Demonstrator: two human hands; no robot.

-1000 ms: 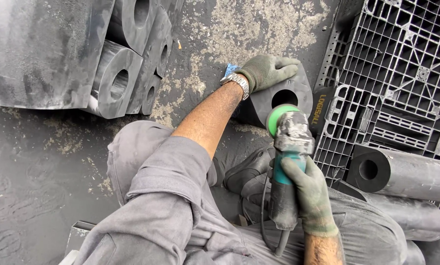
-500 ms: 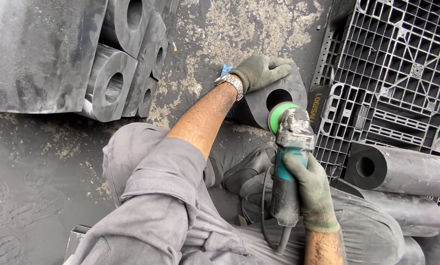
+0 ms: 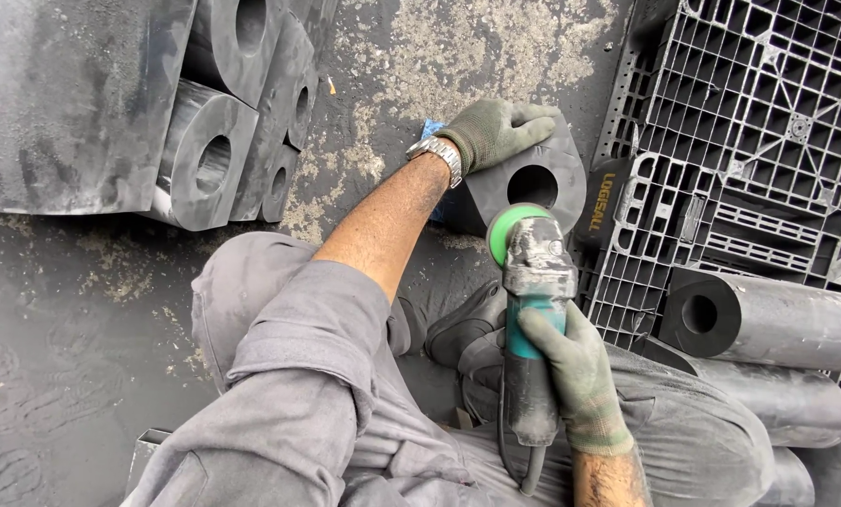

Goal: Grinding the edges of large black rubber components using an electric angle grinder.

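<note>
- head view: the left hand (image 3: 500, 131), in a grey-green work glove with a metal wristwatch (image 3: 439, 155) at the wrist, lies palm down over the top edge of a dark grey rubber block with a round hole through it (image 3: 528, 183); its grip is clenched lightly on the block, fingers wrapped over the far edge.
- head view: the right hand (image 3: 571, 361), gloved the same, has its grip closed around the body of a teal and grey angle grinder with a green disc guard (image 3: 533, 300).
- head view: the block stands on the dusty concrete floor (image 3: 392, 56), straight ahead of the grinder; the disc end sits just below the block's hole, touching or nearly touching its lower face, i cannot tell which.
- head view: the grinder's long axis runs from the person's lap out toward the block, cable end nearest the body.
- head view: the left hand is on the block, the right hand is well back on the tool.
- head view: similar dark holed blocks (image 3: 209, 160) lean in a row at upper left; a black plastic pallet (image 3: 749, 113) lies to the right, with dark rubber cylinders (image 3: 768, 319) resting on it.
</note>
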